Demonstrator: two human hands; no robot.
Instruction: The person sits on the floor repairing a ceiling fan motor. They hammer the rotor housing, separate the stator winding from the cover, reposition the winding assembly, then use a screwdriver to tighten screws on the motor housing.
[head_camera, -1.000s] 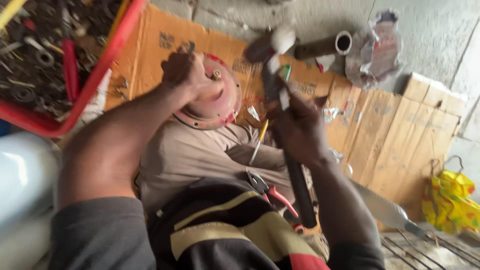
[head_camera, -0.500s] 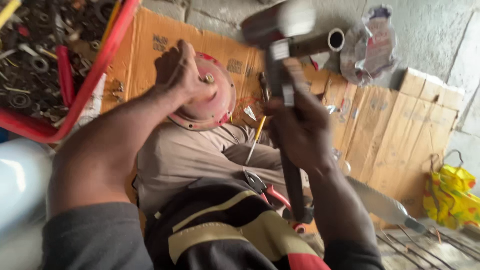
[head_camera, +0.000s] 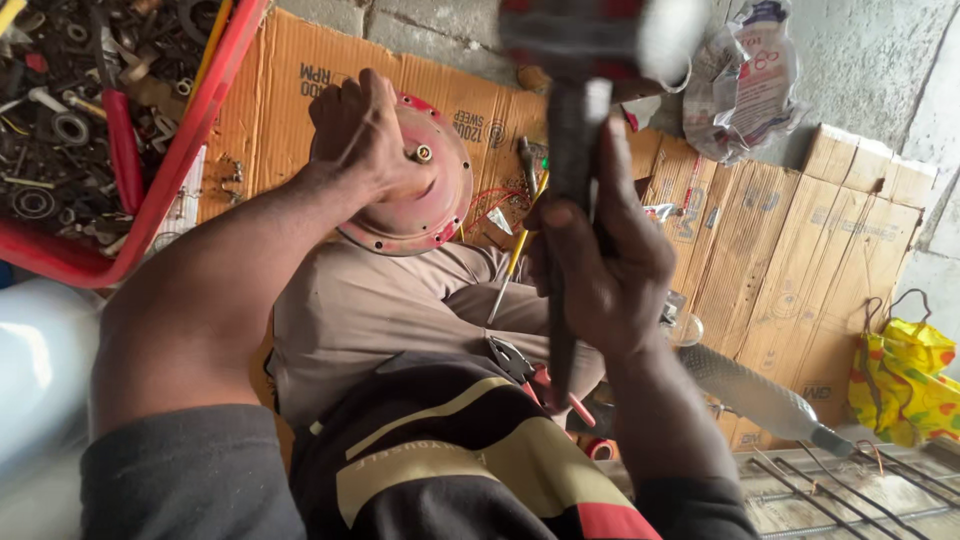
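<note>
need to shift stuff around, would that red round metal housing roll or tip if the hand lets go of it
The red round housing looks like stiff painted metal, probably heavy for its size. The left hand grips its rim while it rests on the person's leg, on soft cloth, so it would likely tip or slide rather than stay put. Being round, it might roll if it landed on edge on the cardboard.
</note>
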